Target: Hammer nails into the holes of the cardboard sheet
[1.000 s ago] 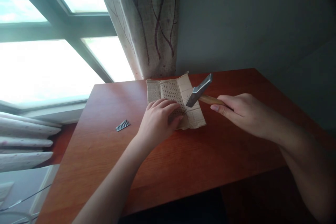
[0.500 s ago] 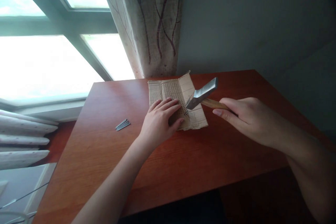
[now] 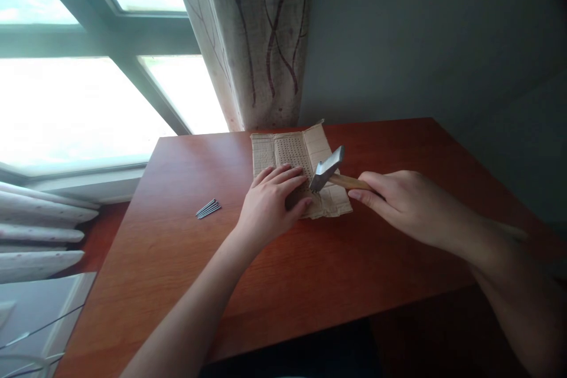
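My right hand [image 3: 394,198] is closed around the wooden handle of a hammer [image 3: 326,169]. The hammer's metal head is low over the near right part of a piece of cardboard [image 3: 318,140], and its lower face hides what lies right under it. A strip with rows of small dark holes [image 3: 292,153] runs down the middle of the cardboard. My left hand [image 3: 275,198] lies flat with fingers spread on the cardboard's near left part, holding nothing. To the left of that hand, several nails [image 3: 208,208] rest in a small bunch on the table.
A reddish-brown wooden table [image 3: 283,283] carries everything. Behind it hang a patterned curtain [image 3: 266,41] and a dark grey wall [image 3: 398,41]. A bright window [image 3: 75,112] is on the left, with gathered white fabric [image 3: 39,230] below it.
The hammer and my right hand have moved left, and the hammer head has come down closer to the cardboard. My left hand stays in place on the cardboard.
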